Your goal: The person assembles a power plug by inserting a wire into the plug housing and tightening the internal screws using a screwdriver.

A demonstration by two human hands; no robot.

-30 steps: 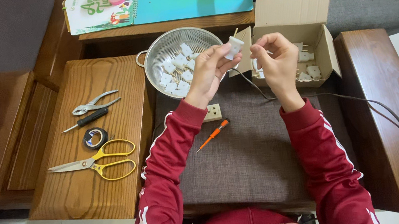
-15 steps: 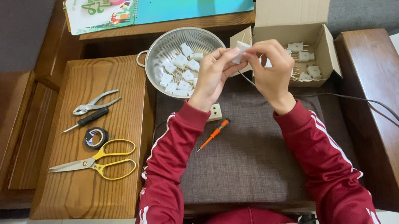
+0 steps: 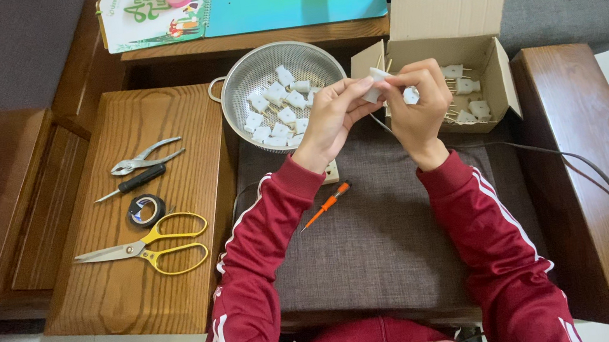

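Since a second ago both hands have drawn together above the cushion (image 3: 376,240), meeting just in front of the cardboard box (image 3: 451,34). Left hand (image 3: 329,121) is curled nearly shut, fingertips pinching a small white plug (image 3: 374,85), while the right hand (image 3: 417,101) closes on its other side, touching it. With so light a pinch, I judge the plug could slip and drop onto the cushion, or its thin wire (image 3: 385,127) could snag.

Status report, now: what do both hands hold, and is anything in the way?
Left hand and right hand: fingers together on a small white plug. Held above the grey cushion, between colander and cardboard box. Nothing blocking.
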